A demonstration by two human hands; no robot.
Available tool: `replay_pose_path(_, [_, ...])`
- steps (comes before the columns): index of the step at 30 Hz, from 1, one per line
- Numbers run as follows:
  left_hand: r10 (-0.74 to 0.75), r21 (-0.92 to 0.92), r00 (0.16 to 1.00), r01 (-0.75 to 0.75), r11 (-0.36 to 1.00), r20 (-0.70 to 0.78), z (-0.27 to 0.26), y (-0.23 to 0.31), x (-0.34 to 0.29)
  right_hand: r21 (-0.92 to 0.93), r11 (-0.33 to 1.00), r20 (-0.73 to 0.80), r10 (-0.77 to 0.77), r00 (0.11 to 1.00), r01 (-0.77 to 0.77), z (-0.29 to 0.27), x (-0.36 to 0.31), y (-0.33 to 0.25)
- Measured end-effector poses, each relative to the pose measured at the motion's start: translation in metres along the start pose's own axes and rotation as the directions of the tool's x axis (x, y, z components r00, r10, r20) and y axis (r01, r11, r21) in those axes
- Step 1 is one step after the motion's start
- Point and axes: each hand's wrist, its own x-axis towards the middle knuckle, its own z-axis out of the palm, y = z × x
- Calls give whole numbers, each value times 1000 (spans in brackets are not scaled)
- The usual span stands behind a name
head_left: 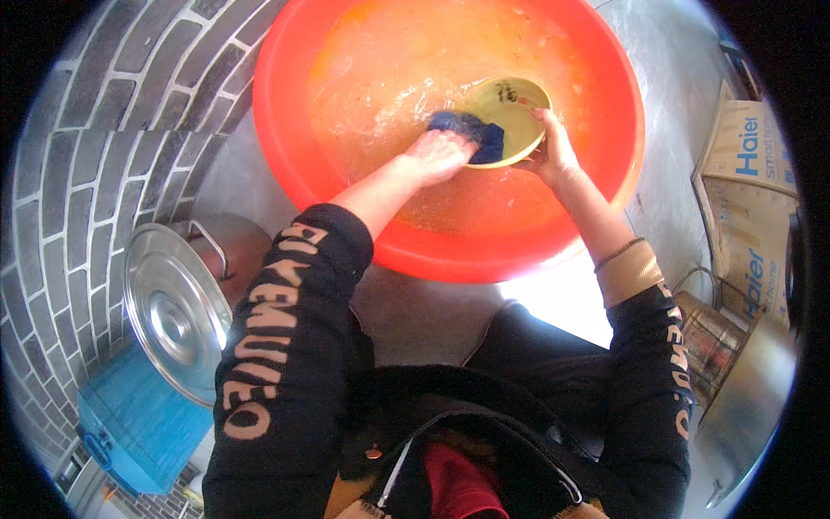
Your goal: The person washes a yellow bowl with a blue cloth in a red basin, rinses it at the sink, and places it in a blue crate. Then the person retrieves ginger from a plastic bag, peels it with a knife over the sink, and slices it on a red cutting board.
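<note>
A large red-orange basin (290,130) of cloudy water with small floating bits fills the upper middle of the view. Over the water, my right hand (553,151) grips the right rim of a yellow bowl (517,121), which is tilted with its inside partly facing me. My left hand (439,157) is closed on a dark blue cloth (484,140), pressed against the bowl's left edge. The water ripples just beside the cloth. Some fingers of both hands are hidden behind the cloth and the bowl.
Left of the basin stand a metal pot (238,246) with a shiny lid (173,320) leaning on it and a blue box (143,424). A grey brick wall (65,208) rises beyond. Cardboard (743,186) and a rusty metal can (709,333) are at the right.
</note>
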Motion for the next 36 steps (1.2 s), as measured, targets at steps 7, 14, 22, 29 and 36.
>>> replay_pose_path(7, [-27,-290,858,-144,946,-512,15,64,1,39,999,-28,-14,999,15,9,1,6])
replay_pose_path(14, [-99,-5,994,100,995,40,-8,-3,9,6,1000,-34,-25,999,25,4,-5,1])
replay_pose_path(22, [-25,-235,934,-63,970,-355,-5,50,4,29,997,24,-72,997,72,14,-2,-3])
replay_pose_path(29, [-530,-287,847,496,819,-50,2,-42,4,-419,772,32,-513,858,478,-32,22,-34])
replay_pose_path(36, [-827,-998,561,66,5,33,-88,-114,-26,-517,693,114,-526,843,503,-39,35,-32])
